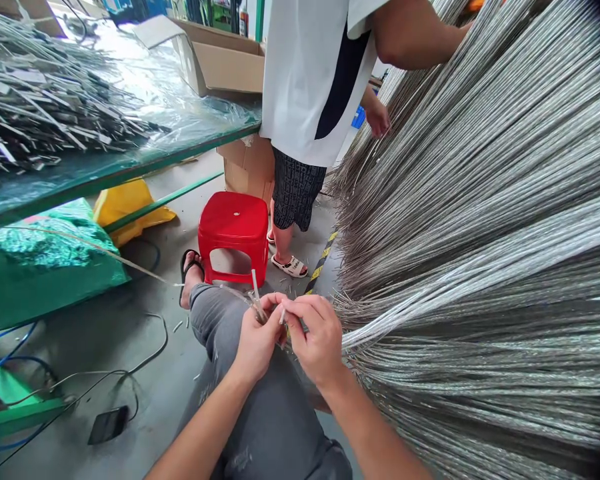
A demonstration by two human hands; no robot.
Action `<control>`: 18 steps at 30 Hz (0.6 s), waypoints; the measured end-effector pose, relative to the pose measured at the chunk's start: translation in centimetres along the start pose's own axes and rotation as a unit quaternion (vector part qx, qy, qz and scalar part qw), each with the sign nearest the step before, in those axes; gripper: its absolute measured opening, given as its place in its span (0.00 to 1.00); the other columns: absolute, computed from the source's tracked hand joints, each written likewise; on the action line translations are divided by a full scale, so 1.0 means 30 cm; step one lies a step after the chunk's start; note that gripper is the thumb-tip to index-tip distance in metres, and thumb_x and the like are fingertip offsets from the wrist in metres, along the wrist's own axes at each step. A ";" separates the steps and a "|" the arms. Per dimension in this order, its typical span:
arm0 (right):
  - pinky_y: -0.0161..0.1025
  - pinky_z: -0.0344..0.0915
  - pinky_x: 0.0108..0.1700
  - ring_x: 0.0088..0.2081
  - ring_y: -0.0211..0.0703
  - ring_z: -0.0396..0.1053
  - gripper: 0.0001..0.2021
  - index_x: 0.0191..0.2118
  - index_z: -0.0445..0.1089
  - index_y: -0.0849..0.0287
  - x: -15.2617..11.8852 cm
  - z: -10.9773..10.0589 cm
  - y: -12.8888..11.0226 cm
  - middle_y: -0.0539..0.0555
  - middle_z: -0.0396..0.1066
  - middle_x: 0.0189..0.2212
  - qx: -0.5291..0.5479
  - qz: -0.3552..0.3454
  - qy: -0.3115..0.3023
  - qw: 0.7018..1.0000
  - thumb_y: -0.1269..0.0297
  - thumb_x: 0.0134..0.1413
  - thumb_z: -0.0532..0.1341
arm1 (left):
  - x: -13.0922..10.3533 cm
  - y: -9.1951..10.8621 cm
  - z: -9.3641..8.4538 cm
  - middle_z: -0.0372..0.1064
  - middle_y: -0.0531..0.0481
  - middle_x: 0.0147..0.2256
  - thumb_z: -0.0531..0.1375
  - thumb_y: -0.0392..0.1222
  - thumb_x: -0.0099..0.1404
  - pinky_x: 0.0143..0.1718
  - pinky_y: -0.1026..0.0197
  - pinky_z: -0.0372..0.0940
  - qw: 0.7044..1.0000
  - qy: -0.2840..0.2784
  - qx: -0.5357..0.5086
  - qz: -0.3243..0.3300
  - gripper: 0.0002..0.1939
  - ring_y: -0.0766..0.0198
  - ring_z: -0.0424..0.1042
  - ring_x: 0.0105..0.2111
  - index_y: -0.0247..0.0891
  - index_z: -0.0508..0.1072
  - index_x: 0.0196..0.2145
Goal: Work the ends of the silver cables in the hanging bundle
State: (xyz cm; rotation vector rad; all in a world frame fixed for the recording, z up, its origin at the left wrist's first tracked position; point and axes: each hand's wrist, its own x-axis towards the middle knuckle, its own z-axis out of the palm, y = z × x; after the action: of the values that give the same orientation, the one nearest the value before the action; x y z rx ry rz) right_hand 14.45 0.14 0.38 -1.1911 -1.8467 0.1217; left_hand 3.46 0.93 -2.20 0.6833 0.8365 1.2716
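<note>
Above the grey-trousered legs, my left hand (257,337) is closed around a few short, pale, thin strips (255,287) that stick up past its fingers. My right hand (316,337) touches it at the fingertips, pinching the end of a small whitish piece (282,316). Its exact shape is partly hidden by the fingers. Close beside my right hand, long silvery wire-like strands (460,267) fan out across the whole right side, their cut ends toward the middle.
A red stool (234,220) and a standing person (310,87) are ahead. At left, a plastic-covered table (190,133) bears loose strips (45,100) and an open cardboard box (230,67). Cables and a dark flat object (109,425) lie on the floor.
</note>
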 end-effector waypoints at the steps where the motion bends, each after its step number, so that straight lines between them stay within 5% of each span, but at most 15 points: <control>1: 0.40 0.64 0.40 0.36 0.43 0.68 0.06 0.41 0.72 0.56 -0.007 0.004 -0.005 0.53 0.73 0.34 0.002 0.005 0.003 1.000 0.70 0.62 0.59 | -0.001 0.000 0.001 0.60 0.61 0.19 0.67 0.51 0.57 0.14 0.71 0.54 1.000 0.001 -0.001 -0.001 0.16 0.76 0.54 0.14 0.36 0.71 0.33; 4: 0.40 0.64 0.40 0.36 0.42 0.68 0.04 0.40 0.73 0.55 -0.010 0.009 -0.017 0.52 0.72 0.34 0.065 0.084 0.011 0.994 0.68 0.62 0.60 | -0.002 0.006 0.003 0.61 0.60 0.20 0.67 0.51 0.58 0.14 0.70 0.55 1.000 -0.005 0.002 -0.004 0.16 0.75 0.54 0.14 0.35 0.72 0.33; 7: 0.38 0.64 0.40 0.36 0.41 0.69 0.05 0.35 0.72 0.56 0.009 0.011 -0.020 0.51 0.72 0.33 0.202 0.225 0.016 0.953 0.63 0.61 0.61 | 0.001 0.012 0.001 0.61 0.59 0.20 0.67 0.49 0.58 0.15 0.70 0.55 1.000 -0.013 0.005 -0.007 0.15 0.76 0.53 0.15 0.34 0.73 0.33; 11: 0.35 0.61 0.35 0.31 0.37 0.64 0.10 0.32 0.72 0.57 0.038 0.019 -0.012 0.49 0.71 0.31 0.409 0.416 0.004 0.812 0.55 0.54 0.65 | 0.007 0.008 -0.010 0.57 0.61 0.17 0.67 0.48 0.59 0.15 0.70 0.54 1.000 -0.021 0.001 -0.009 0.13 0.76 0.50 0.14 0.35 0.73 0.34; 14: 0.33 0.58 0.30 0.26 0.35 0.58 0.14 0.30 0.72 0.58 0.048 0.024 -0.005 0.48 0.67 0.27 0.479 0.481 -0.026 0.734 0.51 0.48 0.68 | 0.009 0.003 -0.018 0.55 0.62 0.16 0.67 0.47 0.58 0.15 0.70 0.53 1.000 -0.029 -0.004 -0.012 0.13 0.76 0.49 0.14 0.35 0.73 0.34; 18: 0.34 0.57 0.30 0.25 0.35 0.56 0.15 0.30 0.72 0.59 0.047 0.029 -0.002 0.48 0.66 0.26 0.483 0.485 -0.031 0.728 0.51 0.47 0.68 | 0.008 0.002 -0.019 0.53 0.63 0.15 0.66 0.47 0.59 0.15 0.71 0.53 0.999 -0.030 -0.006 -0.013 0.13 0.76 0.48 0.14 0.35 0.73 0.34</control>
State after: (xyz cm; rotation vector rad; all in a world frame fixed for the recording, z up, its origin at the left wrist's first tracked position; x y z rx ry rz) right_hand 13.61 1.50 0.80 -1.1858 -0.7216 1.5188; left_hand 2.97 1.16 -2.48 0.6960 0.7862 1.2257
